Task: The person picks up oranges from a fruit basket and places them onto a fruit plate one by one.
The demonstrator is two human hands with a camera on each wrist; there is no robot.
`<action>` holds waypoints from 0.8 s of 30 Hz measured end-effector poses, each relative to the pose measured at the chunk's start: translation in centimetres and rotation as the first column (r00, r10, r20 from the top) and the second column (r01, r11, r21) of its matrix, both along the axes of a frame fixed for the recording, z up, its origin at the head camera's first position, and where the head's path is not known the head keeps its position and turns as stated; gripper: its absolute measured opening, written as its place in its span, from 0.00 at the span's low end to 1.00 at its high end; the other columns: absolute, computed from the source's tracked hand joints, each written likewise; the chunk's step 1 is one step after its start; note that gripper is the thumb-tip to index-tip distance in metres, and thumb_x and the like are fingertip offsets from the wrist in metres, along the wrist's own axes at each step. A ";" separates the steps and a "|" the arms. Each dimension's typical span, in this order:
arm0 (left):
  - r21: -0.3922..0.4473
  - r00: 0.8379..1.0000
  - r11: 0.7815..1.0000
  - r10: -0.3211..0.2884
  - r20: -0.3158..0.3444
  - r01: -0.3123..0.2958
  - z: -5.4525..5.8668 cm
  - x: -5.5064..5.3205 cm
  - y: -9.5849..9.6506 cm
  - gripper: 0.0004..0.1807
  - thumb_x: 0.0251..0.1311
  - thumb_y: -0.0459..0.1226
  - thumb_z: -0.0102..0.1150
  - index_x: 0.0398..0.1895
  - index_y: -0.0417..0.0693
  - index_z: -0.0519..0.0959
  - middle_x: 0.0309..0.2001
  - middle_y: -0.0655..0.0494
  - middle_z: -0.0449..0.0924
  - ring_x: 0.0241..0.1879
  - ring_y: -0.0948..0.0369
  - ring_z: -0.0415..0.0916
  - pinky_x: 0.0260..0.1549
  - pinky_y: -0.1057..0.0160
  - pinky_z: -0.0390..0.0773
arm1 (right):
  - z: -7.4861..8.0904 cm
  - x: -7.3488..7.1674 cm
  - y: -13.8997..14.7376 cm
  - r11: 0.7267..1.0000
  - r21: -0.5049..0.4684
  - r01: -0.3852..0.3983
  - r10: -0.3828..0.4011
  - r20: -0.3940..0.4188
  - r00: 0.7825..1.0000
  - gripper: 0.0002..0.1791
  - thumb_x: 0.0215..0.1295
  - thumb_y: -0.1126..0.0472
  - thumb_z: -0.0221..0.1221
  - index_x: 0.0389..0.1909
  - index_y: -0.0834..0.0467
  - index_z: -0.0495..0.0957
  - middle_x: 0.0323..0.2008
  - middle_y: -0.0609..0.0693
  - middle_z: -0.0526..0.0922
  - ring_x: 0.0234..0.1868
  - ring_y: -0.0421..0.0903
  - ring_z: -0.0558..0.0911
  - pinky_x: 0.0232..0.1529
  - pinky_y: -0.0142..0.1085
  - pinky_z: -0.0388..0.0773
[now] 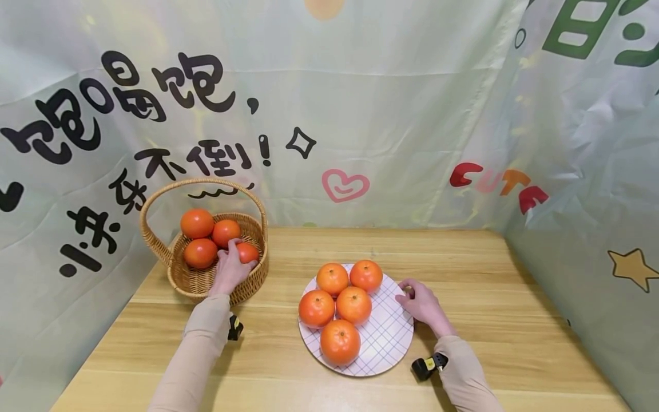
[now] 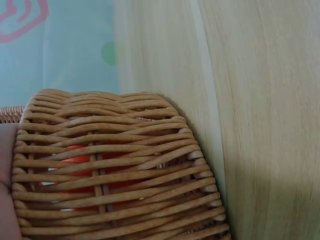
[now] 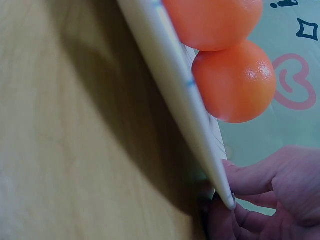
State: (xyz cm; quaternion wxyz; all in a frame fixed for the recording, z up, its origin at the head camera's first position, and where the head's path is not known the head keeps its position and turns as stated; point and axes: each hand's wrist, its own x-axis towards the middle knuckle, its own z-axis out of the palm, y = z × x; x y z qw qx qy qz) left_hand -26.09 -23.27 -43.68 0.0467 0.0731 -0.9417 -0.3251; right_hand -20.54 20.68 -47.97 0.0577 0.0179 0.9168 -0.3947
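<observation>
My left hand (image 1: 231,272) reaches over the front rim of a wicker basket (image 1: 177,280) and grips a tomato (image 1: 247,252) at the basket's right side. Three more smooth red tomatoes (image 1: 200,253) lie beside it under the arched handle. In the left wrist view the basket wall (image 2: 115,165) hides most of the fruit and the fingers. My right hand (image 1: 423,303) pinches the right rim of a round checked plate (image 1: 386,343), thumb above and fingers below, as the right wrist view shows. Several oranges (image 1: 340,342) sit on the plate's left and middle.
The wooden table (image 1: 463,257) carries both the basket and the plate, with bare wood between them. A printed fabric backdrop (image 1: 391,114) stands behind the table and along both sides. Black wrist devices (image 1: 429,366) are strapped at the sleeves.
</observation>
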 end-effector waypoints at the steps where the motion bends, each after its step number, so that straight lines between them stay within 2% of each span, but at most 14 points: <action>1: 0.004 1.000 1.000 -0.001 -0.003 0.001 0.0 0.0 0.0 0.39 0.64 0.39 0.62 0.71 0.41 0.52 0.62 0.15 0.52 0.60 0.24 0.65 0.62 0.32 0.67 | 0.0 0.0 0.0 1.000 0.000 -0.001 0.001 -0.001 1.000 0.17 0.68 0.63 0.59 0.55 0.65 0.74 0.29 0.53 0.71 0.29 0.47 0.71 0.29 0.36 0.66; 6: 0.010 0.999 0.999 0.032 -0.029 -0.031 0.1 0.1 0.0 0.43 0.61 0.39 0.64 0.72 0.36 0.51 0.64 0.18 0.44 0.59 0.23 0.65 0.62 0.33 0.67 | -0.2 -0.1 0.1 1.000 0.002 0.000 0.000 -0.001 1.000 0.17 0.68 0.63 0.59 0.55 0.65 0.74 0.29 0.53 0.71 0.29 0.47 0.71 0.30 0.36 0.66; 12: 0.023 0.996 0.996 0.088 -0.023 -0.088 0.5 0.2 -0.1 0.47 0.56 0.42 0.69 0.71 0.33 0.54 0.65 0.20 0.44 0.58 0.24 0.66 0.61 0.33 0.68 | -0.1 -0.1 0.1 1.000 0.001 -0.007 0.007 -0.002 1.000 0.17 0.68 0.63 0.58 0.55 0.66 0.74 0.30 0.53 0.71 0.30 0.47 0.71 0.30 0.36 0.66; 15: 0.052 0.995 0.994 0.097 -0.023 -0.095 0.5 0.2 -0.3 0.46 0.52 0.44 0.70 0.71 0.37 0.57 0.66 0.21 0.45 0.60 0.26 0.64 0.61 0.32 0.68 | 0.0 0.0 0.1 1.000 0.002 -0.003 0.003 0.004 1.000 0.17 0.68 0.63 0.58 0.55 0.66 0.74 0.30 0.53 0.71 0.30 0.48 0.71 0.31 0.36 0.66; 19: 0.075 0.996 0.994 0.077 -0.041 -0.074 0.7 0.3 -0.6 0.46 0.50 0.47 0.72 0.69 0.39 0.60 0.67 0.20 0.50 0.65 0.30 0.56 0.61 0.33 0.67 | 0.1 0.0 0.1 1.000 0.001 -0.006 0.006 0.005 1.000 0.16 0.69 0.63 0.58 0.55 0.66 0.74 0.30 0.53 0.71 0.30 0.47 0.71 0.31 0.36 0.65; 22: 0.101 0.997 0.993 0.063 -0.042 -0.058 0.8 0.4 -0.8 0.47 0.51 0.51 0.72 0.69 0.40 0.61 0.68 0.22 0.55 0.68 0.34 0.50 0.64 0.34 0.65 | 0.1 0.0 0.1 1.000 -0.001 -0.008 0.008 0.001 1.000 0.16 0.69 0.63 0.58 0.54 0.65 0.74 0.30 0.53 0.72 0.30 0.47 0.71 0.31 0.35 0.65; 24: 0.122 0.998 0.991 0.055 -0.033 -0.050 0.8 0.4 -1.0 0.48 0.54 0.53 0.70 0.71 0.41 0.59 0.68 0.24 0.59 0.68 0.34 0.50 0.64 0.34 0.63 | 0.1 -0.1 0.1 1.000 -0.002 -0.007 0.007 0.002 1.000 0.16 0.69 0.63 0.59 0.54 0.65 0.75 0.30 0.53 0.72 0.30 0.47 0.71 0.31 0.35 0.66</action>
